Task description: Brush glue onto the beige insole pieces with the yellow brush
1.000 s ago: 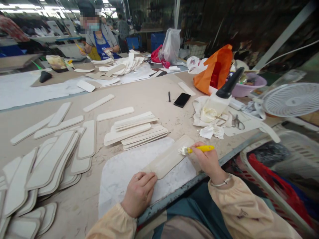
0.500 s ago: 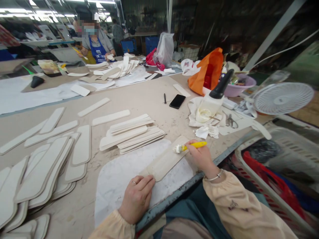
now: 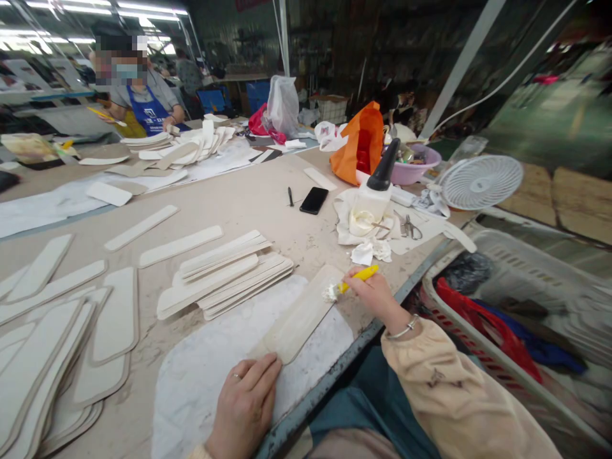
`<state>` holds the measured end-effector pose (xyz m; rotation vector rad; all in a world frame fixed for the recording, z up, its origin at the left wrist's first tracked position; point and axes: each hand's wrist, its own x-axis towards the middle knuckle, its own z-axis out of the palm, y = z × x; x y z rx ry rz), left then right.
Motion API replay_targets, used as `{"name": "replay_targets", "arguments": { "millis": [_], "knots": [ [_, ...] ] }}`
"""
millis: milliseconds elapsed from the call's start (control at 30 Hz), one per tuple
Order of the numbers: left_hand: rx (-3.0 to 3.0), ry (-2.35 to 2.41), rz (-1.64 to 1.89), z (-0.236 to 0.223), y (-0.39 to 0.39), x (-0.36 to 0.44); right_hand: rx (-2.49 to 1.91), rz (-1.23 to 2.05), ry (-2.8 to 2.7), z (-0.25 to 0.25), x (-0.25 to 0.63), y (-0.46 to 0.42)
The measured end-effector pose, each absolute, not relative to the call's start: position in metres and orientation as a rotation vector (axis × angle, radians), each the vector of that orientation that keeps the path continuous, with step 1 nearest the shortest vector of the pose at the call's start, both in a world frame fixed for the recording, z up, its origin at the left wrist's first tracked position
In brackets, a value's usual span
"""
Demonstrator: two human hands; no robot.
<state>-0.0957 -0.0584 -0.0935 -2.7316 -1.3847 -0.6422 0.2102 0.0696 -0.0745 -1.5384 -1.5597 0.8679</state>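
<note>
My right hand (image 3: pixel 375 292) is closed around the yellow handle of a brush (image 3: pixel 359 278). White paste coats its bristles, which rest on the far part of a long beige strip (image 3: pixel 299 312) with rounded corners. My left hand (image 3: pixel 248 398) lies with flat fingers on the near end of that strip, holding nothing. Under the strip is a white sheet (image 3: pixel 191 376) at the table's edge. Just beyond lie stacked strips (image 3: pixel 243 280).
Many loose strips (image 3: pixel 115 312) cover the left side. A phone (image 3: pixel 314 200), a white jug (image 3: pixel 368 207), scissors (image 3: pixel 410 227) and a fan (image 3: pixel 480 182) are farther off. A plastic crate (image 3: pixel 502 255) stands at right. Across the table a person (image 3: pixel 148 108) holds a yellow-handled tool.
The view has turned right, so the tabletop things appear farther left. The brush has shifted slightly along the strip and its handle is tilted more steeply. My left hand stays on the near end.
</note>
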Motion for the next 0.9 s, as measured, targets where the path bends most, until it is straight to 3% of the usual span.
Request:
{"name": "replay_targets", "arguments": {
  "millis": [167, 333, 467, 567, 733, 900],
  "knots": [
    [-2.690, -1.334, -0.688, -0.092, -0.055, -0.095, -1.586, 0.498, -1.651, -0.072, 0.234, 0.071],
    [-2.676, -1.276, -0.703, -0.091, -0.053, -0.094, -1.493, 0.087, -2.122, -0.072, 0.192, 0.035],
    [-2.692, -1.249, -0.690, -0.093, -0.052, -0.096, -1.137, 0.170, -2.446, -0.064, 0.157, 0.006],
    [-2.695, -1.232, -0.686, -0.095, -0.051, -0.097, -0.869, 0.414, -2.281, -0.060, 0.156, 0.004],
    [-2.683, -1.219, -0.703, -0.097, -0.050, -0.098, -1.222, 0.213, -1.892, -0.072, 0.190, 0.040],
    [-2.693, -1.211, -0.701, -0.096, -0.049, -0.098, -1.353, 0.034, -2.206, -0.083, 0.185, 0.046]
  ]
}}
